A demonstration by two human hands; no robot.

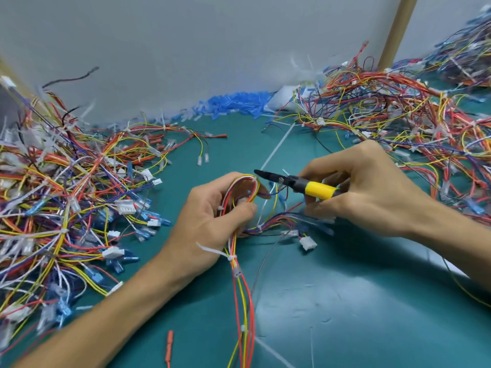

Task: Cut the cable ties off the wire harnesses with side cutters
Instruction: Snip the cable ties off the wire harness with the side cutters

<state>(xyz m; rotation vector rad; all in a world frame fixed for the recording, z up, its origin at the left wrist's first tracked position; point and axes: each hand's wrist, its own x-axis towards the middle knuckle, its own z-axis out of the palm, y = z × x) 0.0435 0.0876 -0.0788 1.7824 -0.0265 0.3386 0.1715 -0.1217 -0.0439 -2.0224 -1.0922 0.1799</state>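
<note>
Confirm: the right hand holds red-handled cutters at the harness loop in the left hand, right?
No: the head view shows the cutters have a yellow handle, not red. The right hand holds them at the harness loop in the left hand.

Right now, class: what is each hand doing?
Left hand: grips a looped bundle of red, yellow and white wires.
Right hand: grips yellow-handled black side cutters.
</note>
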